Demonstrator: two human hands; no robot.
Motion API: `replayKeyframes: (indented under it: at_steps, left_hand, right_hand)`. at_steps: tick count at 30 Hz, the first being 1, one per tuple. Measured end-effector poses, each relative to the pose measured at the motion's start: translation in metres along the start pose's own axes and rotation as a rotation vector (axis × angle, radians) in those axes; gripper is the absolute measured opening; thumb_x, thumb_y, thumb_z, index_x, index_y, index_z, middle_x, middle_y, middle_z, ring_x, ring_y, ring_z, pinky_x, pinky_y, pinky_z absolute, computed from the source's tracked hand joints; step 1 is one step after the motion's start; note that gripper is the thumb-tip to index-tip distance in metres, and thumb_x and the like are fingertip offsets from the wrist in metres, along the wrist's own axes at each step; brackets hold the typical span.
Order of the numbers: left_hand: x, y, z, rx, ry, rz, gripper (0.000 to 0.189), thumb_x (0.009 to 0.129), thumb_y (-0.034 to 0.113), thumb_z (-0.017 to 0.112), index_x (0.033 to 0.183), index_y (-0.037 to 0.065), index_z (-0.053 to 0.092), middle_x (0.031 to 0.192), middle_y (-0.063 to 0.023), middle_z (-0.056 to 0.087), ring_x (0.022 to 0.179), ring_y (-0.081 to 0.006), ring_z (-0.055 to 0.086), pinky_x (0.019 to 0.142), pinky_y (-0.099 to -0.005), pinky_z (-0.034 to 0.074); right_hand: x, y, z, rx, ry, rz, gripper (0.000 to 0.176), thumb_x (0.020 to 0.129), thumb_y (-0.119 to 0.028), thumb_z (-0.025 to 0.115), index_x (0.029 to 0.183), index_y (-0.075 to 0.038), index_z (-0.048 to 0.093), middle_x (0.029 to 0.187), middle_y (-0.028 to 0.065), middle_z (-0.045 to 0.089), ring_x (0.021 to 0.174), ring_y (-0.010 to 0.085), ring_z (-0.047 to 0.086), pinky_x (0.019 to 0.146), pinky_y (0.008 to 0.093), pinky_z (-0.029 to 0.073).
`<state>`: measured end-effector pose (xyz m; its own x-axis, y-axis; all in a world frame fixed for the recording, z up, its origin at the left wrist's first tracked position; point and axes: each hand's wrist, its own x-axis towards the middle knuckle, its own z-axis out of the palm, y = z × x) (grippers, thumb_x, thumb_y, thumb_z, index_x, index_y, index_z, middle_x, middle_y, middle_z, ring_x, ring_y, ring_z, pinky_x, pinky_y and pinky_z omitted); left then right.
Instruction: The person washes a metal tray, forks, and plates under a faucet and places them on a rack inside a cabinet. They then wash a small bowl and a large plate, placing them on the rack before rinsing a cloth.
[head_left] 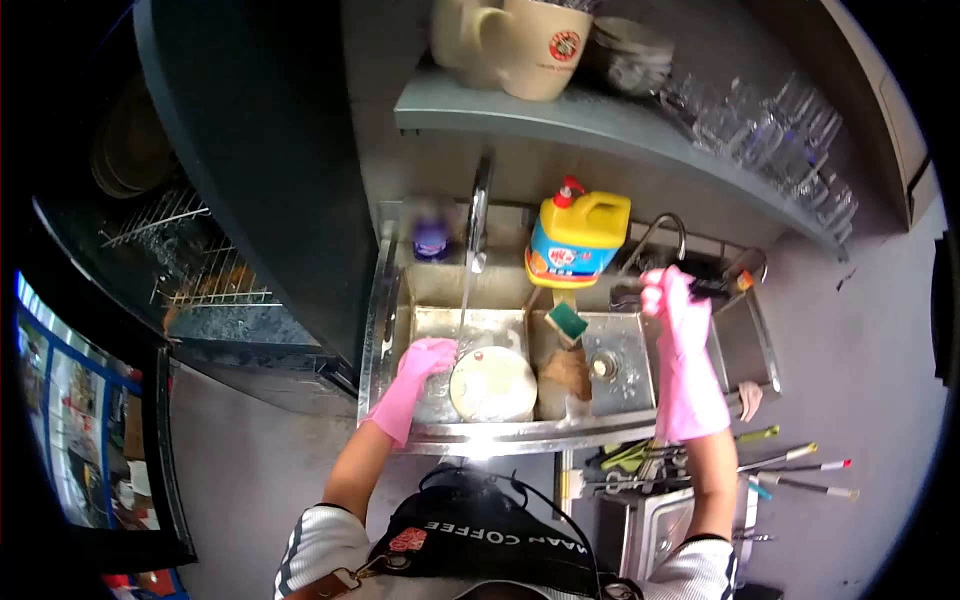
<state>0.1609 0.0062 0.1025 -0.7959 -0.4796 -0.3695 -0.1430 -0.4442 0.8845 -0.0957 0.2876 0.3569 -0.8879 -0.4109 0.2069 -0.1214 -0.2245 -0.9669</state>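
Observation:
My left hand, in a pink rubber glove, is closed at the upper left rim of a round white plate in the left basin. A thin stream from the tap falls beside these fingers. My right hand, also gloved in pink, is raised over the right end of the sink. Its fingers are curled beside a dark object; blur hides what they hold. A green and yellow sponge lies by the middle basin, above a brown object I cannot make out.
A yellow detergent jug with a red pump and a purple container stand behind the basins. Overhead, a shelf holds cream mugs and several glasses. Long-handled tools stick out at the lower right.

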Motion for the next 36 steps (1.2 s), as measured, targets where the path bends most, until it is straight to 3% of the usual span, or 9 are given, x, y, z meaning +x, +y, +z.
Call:
replayKeyframes:
  at_steps: [6,9,13,15,17,24,30,31,36]
  left_hand:
    - [0.016,0.001,-0.039,0.208,0.124,0.083,0.020,0.093,0.025,0.066,0.091,0.006,0.072,0.089,-0.0097,0.076,0.077,-0.0151,0.071,0.061,-0.0242,0.052]
    - [0.027,0.010,-0.029,1.437,0.223,0.194,0.013,0.086,0.019,0.068,0.088,0.006,0.068,0.080,-0.0139,0.073,0.076,-0.0258,0.072,0.065,-0.0344,0.055]
    - [0.018,0.003,-0.015,1.447,0.076,0.160,0.019,0.085,0.024,0.065,0.092,0.007,0.064,0.080,-0.0153,0.070,0.082,-0.0328,0.070,0.075,-0.0434,0.056]
    - [0.020,-0.006,-0.018,1.565,0.010,0.378,0.017,0.083,0.025,0.061,0.081,0.008,0.065,0.071,-0.0148,0.067,0.074,-0.0328,0.068,0.067,-0.0432,0.054]
    - [0.045,-0.044,-0.038,1.099,0.093,0.347,0.020,0.078,0.028,0.059,0.070,0.010,0.063,0.070,-0.0167,0.065,0.070,-0.0331,0.066,0.062,-0.0423,0.051]
    - [-0.005,0.016,-0.018,1.114,0.000,0.313,0.026,0.079,0.030,0.054,0.072,0.005,0.061,0.076,-0.0206,0.063,0.071,-0.0396,0.063,0.062,-0.0476,0.047]
    - [-0.010,0.018,-0.014,1.101,0.011,0.273,0.027,0.081,0.027,0.052,0.073,0.003,0.059,0.077,-0.0221,0.062,0.074,-0.0423,0.062,0.066,-0.0480,0.048]
    - [-0.014,0.018,-0.016,1.085,0.026,0.284,0.027,0.081,0.027,0.052,0.073,0.003,0.059,0.076,-0.0220,0.062,0.074,-0.0421,0.062,0.066,-0.0480,0.048]
    - [-0.018,0.013,-0.029,1.046,0.103,0.274,0.027,0.080,0.028,0.054,0.073,0.003,0.060,0.076,-0.0216,0.062,0.073,-0.0412,0.063,0.064,-0.0480,0.047]
  right_hand:
    - [0.014,-0.106,0.008,0.105,0.025,-0.054,0.027,0.095,-0.026,0.068,0.098,0.000,0.069,0.093,0.0127,0.073,0.062,0.0019,0.058,0.051,0.0122,0.044]
    - [0.025,-0.138,0.018,0.078,-0.020,-0.041,0.026,0.094,-0.025,0.069,0.099,0.000,0.069,0.095,0.0142,0.073,0.060,0.0020,0.058,0.050,0.0118,0.044]
    - [0.041,-0.157,0.033,0.100,-0.086,-0.056,0.026,0.095,-0.021,0.067,0.098,0.004,0.068,0.096,0.0180,0.072,0.059,0.0031,0.058,0.049,0.0121,0.046]
    - [0.037,-0.180,0.048,0.105,-0.091,-0.038,0.025,0.095,-0.020,0.066,0.096,0.005,0.068,0.094,0.0181,0.072,0.058,0.0019,0.058,0.050,0.0121,0.047]
    - [0.038,-0.210,0.060,0.103,-0.144,-0.091,0.025,0.095,-0.021,0.066,0.097,0.003,0.067,0.095,0.0169,0.072,0.058,0.0009,0.058,0.049,0.0116,0.046]
    - [0.065,-0.293,0.140,0.083,-0.331,-0.390,0.029,0.098,-0.025,0.060,0.107,0.002,0.067,0.104,0.0147,0.073,0.056,-0.0003,0.048,0.044,0.0128,0.034]
    - [0.077,-0.283,0.211,0.110,-0.438,-0.492,0.030,0.095,-0.027,0.067,0.107,0.000,0.070,0.104,0.0131,0.072,0.069,0.0040,0.061,0.059,0.0152,0.043]
    - [0.088,-0.282,0.215,0.250,-0.813,-0.607,0.029,0.092,-0.022,0.068,0.097,0.006,0.064,0.085,0.0102,0.064,0.067,0.0156,0.058,0.062,0.0268,0.049]
    - [0.095,-0.275,0.246,0.093,-0.669,-0.695,0.026,0.096,-0.022,0.066,0.094,0.004,0.063,0.082,0.0092,0.064,0.069,0.0135,0.061,0.064,0.0249,0.052]
